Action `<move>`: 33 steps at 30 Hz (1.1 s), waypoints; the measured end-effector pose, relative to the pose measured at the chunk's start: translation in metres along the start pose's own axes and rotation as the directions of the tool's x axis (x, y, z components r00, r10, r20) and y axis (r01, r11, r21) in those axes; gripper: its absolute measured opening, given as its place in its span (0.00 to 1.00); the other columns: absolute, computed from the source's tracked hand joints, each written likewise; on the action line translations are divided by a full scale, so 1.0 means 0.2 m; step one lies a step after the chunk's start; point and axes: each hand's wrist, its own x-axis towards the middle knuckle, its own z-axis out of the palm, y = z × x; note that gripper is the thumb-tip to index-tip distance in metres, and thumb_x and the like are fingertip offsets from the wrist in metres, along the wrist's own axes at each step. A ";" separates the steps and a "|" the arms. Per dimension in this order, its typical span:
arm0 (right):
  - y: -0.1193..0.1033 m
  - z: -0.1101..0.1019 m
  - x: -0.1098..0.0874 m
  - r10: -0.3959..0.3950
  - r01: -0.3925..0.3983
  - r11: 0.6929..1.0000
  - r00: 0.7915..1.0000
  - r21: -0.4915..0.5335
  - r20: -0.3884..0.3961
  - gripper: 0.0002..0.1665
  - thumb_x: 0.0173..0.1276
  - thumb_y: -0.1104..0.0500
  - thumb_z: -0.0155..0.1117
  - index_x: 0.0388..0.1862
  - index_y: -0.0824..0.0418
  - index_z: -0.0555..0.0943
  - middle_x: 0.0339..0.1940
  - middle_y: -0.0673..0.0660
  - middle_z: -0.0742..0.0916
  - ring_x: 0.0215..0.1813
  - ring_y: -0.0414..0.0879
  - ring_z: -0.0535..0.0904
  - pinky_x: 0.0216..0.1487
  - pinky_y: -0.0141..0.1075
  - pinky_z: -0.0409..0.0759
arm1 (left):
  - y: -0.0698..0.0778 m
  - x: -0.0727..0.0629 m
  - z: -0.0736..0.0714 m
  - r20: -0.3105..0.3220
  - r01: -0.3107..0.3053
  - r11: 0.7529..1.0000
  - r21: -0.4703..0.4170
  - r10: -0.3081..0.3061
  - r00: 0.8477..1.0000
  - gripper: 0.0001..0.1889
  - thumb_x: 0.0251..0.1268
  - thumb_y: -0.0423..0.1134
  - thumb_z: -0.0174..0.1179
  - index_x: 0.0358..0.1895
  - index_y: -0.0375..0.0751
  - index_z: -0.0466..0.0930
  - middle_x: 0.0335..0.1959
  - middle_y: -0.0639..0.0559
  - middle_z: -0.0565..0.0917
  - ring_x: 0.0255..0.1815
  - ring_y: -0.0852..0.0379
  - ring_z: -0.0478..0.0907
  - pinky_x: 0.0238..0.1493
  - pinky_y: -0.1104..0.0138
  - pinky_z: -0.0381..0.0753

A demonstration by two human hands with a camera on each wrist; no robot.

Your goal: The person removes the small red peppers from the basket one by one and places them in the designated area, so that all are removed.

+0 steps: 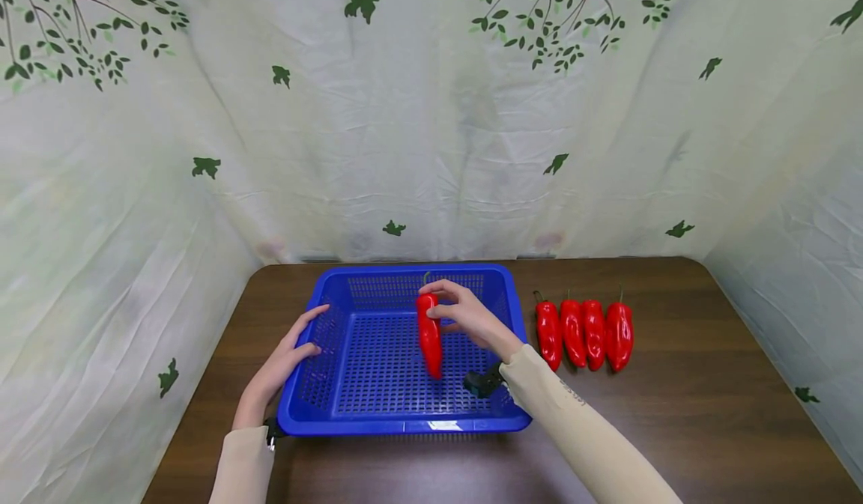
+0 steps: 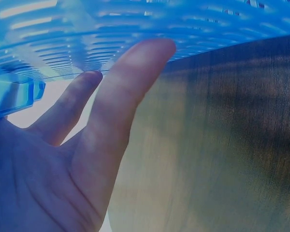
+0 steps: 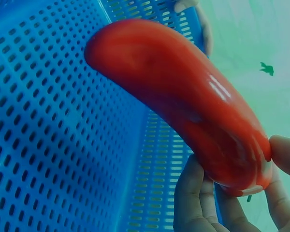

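Observation:
A shiny red chili pepper point(image 1: 429, 335) hangs over the blue plastic basket point(image 1: 404, 427), pinched near its stem end by my right hand point(image 1: 465, 315). In the right wrist view the curved pepper point(image 3: 179, 92) crosses in front of the perforated basket, thumb on one side and fingers on the other. My left hand point(image 1: 279, 362) rests at the basket's left rim, its fingers reaching over the edge. The left wrist view shows its thumb point(image 2: 118, 92) and a finger stretched out straight against the basket's slotted side point(image 2: 87, 48).
Several more red peppers point(image 1: 593, 335) lie side by side on the brown wooden table point(image 1: 701, 384), right of the basket. A pale curtain point(image 1: 431, 129) with leaf prints hangs behind the table and along both sides.

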 end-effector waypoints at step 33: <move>-0.04 -0.27 -0.14 -0.029 0.030 0.999 0.999 0.029 -0.036 0.27 0.68 0.66 0.54 0.65 0.69 0.66 0.59 0.64 0.76 0.52 0.52 0.76 0.50 0.49 0.77 | -0.03 0.02 0.00 0.006 -0.024 0.999 -0.021 0.024 1.000 0.36 0.63 0.27 0.47 0.75 0.50 0.52 0.75 0.39 0.45 0.66 0.35 0.54 0.53 0.51 0.68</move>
